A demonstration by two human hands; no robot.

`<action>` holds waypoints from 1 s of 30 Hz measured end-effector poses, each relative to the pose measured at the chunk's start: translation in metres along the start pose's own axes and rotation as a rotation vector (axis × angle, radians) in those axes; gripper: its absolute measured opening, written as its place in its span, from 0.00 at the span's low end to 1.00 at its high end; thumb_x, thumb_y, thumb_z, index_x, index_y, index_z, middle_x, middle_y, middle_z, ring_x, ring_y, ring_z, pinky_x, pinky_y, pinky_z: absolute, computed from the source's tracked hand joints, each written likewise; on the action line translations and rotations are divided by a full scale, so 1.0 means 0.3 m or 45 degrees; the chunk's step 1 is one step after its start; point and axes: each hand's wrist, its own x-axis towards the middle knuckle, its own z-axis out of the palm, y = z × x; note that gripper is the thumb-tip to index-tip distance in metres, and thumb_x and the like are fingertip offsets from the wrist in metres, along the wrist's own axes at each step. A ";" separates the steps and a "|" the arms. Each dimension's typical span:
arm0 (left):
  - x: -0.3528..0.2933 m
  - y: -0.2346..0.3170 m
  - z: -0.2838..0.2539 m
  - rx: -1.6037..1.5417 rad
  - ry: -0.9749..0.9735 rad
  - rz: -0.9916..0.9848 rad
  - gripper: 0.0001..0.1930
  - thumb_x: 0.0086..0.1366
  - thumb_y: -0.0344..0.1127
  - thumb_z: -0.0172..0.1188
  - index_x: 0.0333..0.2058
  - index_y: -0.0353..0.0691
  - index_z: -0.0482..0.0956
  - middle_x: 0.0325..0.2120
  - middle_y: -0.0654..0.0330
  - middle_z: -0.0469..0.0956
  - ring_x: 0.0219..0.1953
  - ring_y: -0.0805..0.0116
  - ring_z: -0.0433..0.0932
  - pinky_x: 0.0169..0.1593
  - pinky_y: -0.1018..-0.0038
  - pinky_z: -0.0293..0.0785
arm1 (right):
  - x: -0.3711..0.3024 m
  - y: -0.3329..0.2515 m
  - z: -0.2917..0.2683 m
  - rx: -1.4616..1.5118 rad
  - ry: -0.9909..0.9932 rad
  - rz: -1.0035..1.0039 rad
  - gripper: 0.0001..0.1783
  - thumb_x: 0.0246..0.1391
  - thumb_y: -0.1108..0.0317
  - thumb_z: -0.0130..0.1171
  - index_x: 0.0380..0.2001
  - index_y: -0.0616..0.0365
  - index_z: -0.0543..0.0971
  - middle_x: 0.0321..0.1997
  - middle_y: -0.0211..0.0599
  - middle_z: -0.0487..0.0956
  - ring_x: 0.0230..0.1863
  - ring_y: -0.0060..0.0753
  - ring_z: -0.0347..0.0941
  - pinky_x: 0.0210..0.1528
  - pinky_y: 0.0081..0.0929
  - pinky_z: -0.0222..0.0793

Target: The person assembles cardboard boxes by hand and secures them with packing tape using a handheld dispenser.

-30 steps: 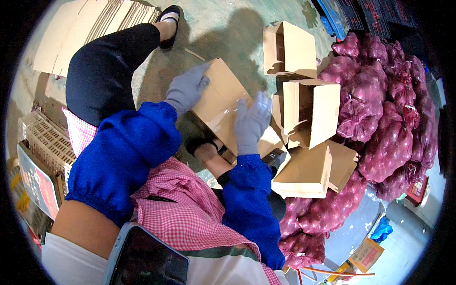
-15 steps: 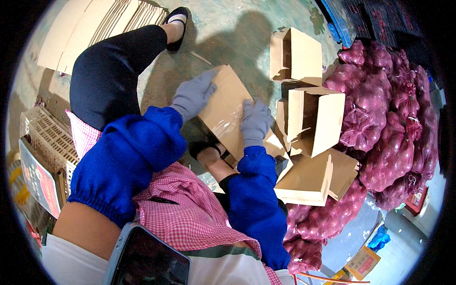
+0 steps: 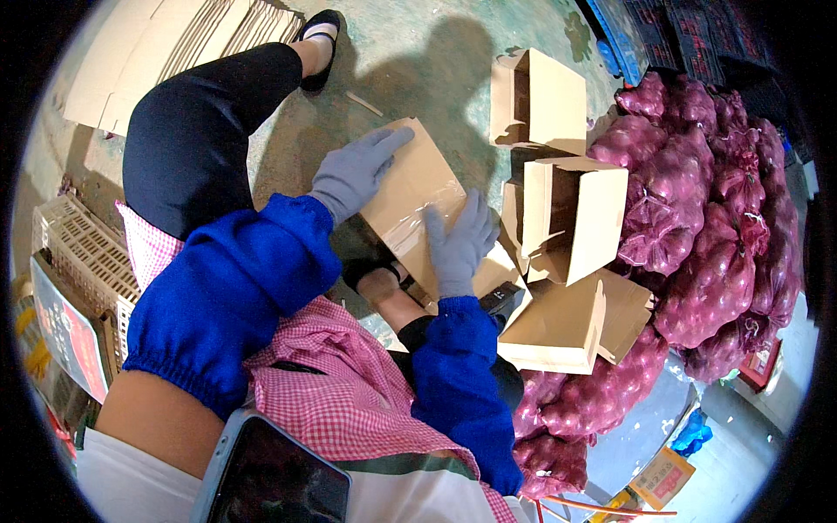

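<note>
A brown cardboard box [image 3: 414, 187] lies in front of me, its upper face crossed by a strip of shiny clear tape [image 3: 436, 209]. My left hand [image 3: 359, 173], in a grey glove, rests along the box's left edge with fingers stretched out toward the far corner. On the right side of the box, near the tape, lies my right hand [image 3: 460, 244], also gloved; its fingers are spread and its thumb is apart. Beside the right wrist a dark object [image 3: 503, 301] shows partly, and I cannot make out what it is.
Open cardboard boxes [image 3: 558, 100] stand in a row to the right. Past them are piled red mesh sacks of onions [image 3: 671, 205]. Flattened cardboard [image 3: 144, 61] is stacked at the far left, and a beige plastic crate [image 3: 91, 248] stands nearer. A phone [image 3: 275, 475] hangs at my front.
My right hand has slid slightly toward me and opened its fingers wider over the tape. The left hand's fingers have stretched along the box's edge. The dark object beside the right wrist shows more.
</note>
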 end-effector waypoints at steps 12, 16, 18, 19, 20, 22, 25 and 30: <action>0.005 0.030 -0.040 -0.063 -0.191 -0.474 0.24 0.63 0.49 0.44 0.56 0.48 0.61 0.44 0.44 0.73 0.46 0.47 0.72 0.49 0.61 0.68 | 0.008 0.051 0.005 0.225 0.092 0.060 0.30 0.51 0.46 0.50 0.53 0.52 0.67 0.52 0.46 0.70 0.54 0.48 0.64 0.59 0.47 0.48; 0.003 0.028 -0.071 -0.170 -0.044 -0.588 0.22 0.64 0.49 0.41 0.54 0.48 0.63 0.40 0.43 0.74 0.44 0.44 0.72 0.48 0.59 0.67 | 0.007 0.091 -0.034 0.304 0.137 0.183 0.25 0.54 0.51 0.49 0.50 0.56 0.69 0.49 0.48 0.72 0.52 0.48 0.66 0.56 0.42 0.56; 0.010 0.004 -0.078 -0.212 0.039 -0.623 0.22 0.64 0.50 0.40 0.53 0.47 0.64 0.41 0.43 0.74 0.44 0.44 0.72 0.49 0.59 0.66 | -0.011 0.128 -0.039 0.506 0.246 0.352 0.25 0.55 0.52 0.48 0.48 0.60 0.70 0.47 0.47 0.73 0.50 0.45 0.67 0.53 0.38 0.58; 0.015 -0.002 -0.084 -0.233 0.077 -0.638 0.22 0.64 0.50 0.40 0.53 0.47 0.65 0.41 0.43 0.74 0.45 0.44 0.72 0.49 0.59 0.66 | -0.025 0.144 -0.044 0.652 0.320 0.462 0.25 0.56 0.53 0.47 0.47 0.64 0.70 0.46 0.46 0.74 0.48 0.43 0.67 0.52 0.36 0.60; 0.014 -0.007 -0.093 -0.232 0.065 -0.643 0.22 0.64 0.50 0.40 0.53 0.47 0.66 0.41 0.43 0.74 0.45 0.45 0.72 0.50 0.59 0.66 | -0.044 0.160 -0.047 0.798 0.392 0.572 0.26 0.57 0.53 0.47 0.46 0.67 0.70 0.45 0.45 0.74 0.47 0.41 0.68 0.50 0.33 0.61; 0.018 0.001 -0.101 -0.249 0.026 -0.641 0.22 0.64 0.49 0.41 0.52 0.46 0.66 0.43 0.43 0.73 0.47 0.46 0.71 0.51 0.61 0.65 | -0.103 0.200 -0.065 1.017 0.334 0.732 0.27 0.58 0.52 0.46 0.45 0.68 0.70 0.42 0.44 0.74 0.46 0.37 0.69 0.49 0.29 0.62; -0.004 0.027 -0.104 -0.248 -0.033 -0.463 0.22 0.64 0.48 0.43 0.53 0.46 0.66 0.47 0.45 0.71 0.50 0.48 0.69 0.53 0.61 0.64 | -0.195 0.304 0.011 1.357 0.202 0.931 0.30 0.57 0.46 0.44 0.47 0.66 0.68 0.43 0.41 0.71 0.43 0.33 0.67 0.46 0.26 0.62; 0.006 0.051 -0.095 -0.038 0.134 -0.286 0.26 0.61 0.48 0.47 0.56 0.44 0.61 0.53 0.46 0.64 0.54 0.48 0.65 0.56 0.61 0.61 | -0.266 0.235 0.008 1.811 0.036 1.242 0.34 0.54 0.43 0.45 0.50 0.65 0.65 0.48 0.40 0.68 0.45 0.34 0.65 0.45 0.30 0.62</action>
